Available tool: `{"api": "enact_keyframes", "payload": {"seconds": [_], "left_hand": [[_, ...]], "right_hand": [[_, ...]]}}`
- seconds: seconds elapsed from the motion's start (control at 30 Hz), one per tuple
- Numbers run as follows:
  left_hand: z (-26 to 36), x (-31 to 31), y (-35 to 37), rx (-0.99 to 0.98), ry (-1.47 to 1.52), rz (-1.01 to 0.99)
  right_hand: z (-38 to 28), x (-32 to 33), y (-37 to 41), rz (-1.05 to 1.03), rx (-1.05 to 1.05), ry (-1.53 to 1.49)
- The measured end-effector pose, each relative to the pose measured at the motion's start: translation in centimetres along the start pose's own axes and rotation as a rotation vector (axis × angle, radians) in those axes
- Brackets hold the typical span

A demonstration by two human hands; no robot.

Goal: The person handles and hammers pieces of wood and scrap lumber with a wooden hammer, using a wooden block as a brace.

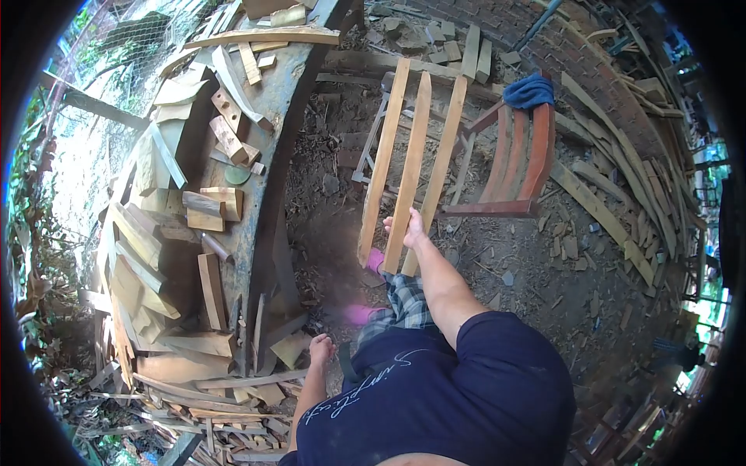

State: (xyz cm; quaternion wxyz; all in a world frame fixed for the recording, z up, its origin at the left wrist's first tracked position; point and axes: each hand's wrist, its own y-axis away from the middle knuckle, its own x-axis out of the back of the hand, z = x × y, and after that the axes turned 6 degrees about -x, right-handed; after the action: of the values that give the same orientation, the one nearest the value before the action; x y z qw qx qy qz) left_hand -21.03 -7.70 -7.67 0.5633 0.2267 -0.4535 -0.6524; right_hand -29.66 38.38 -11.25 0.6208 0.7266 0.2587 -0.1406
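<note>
Three long pale wooden slats run side by side away from my legs: a left slat [383,163], a middle slat [410,167] and a right slat [443,159]. My right hand [414,230] is closed around the near part of the middle slat, its fingertips showing on the left side. Beneath the far parts of the slats is a low grey frame [371,144], partly hidden. My left hand [322,349] hangs by my left side with its fingers curled in. No object shows in it.
On the left, a worn workbench [268,167] bears many wood offcuts, including a block with holes [225,138]. A reddish slatted wooden chair part [505,155] stands on the right with a blue cloth [528,92] over it. Boards [606,221] and scraps cover the dirt floor.
</note>
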Motion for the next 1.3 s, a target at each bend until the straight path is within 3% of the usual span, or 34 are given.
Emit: {"api": "enact_keyframes", "payload": {"seconds": [0.27, 0.43, 0.63, 0.93, 1.3], "left_hand": [[1.9, -1.3, -0.1, 0.004, 0.022, -0.024], [2.7, -1.7, -0.2, 0.014, -0.033, -0.042], [4.0, -2.0, 0.1, 0.012, -0.072, -0.049], [4.1, -1.8, -0.4, -0.019, -0.058, -0.115], [4.7, -2.9, -0.7, -0.004, -0.059, -0.112]], "right_hand": [[-0.6, 1.2, -0.6, 0.128, 0.009, 0.159], [-1.5, 3.3, -1.6, 0.131, -0.142, 0.173], [-1.4, 1.9, 0.9, 0.207, -0.002, 0.220], [-1.9, 3.4, -0.3, 0.268, -0.109, 0.245], [-2.1, 4.8, -1.5, 0.311, -0.039, 0.367]]}}
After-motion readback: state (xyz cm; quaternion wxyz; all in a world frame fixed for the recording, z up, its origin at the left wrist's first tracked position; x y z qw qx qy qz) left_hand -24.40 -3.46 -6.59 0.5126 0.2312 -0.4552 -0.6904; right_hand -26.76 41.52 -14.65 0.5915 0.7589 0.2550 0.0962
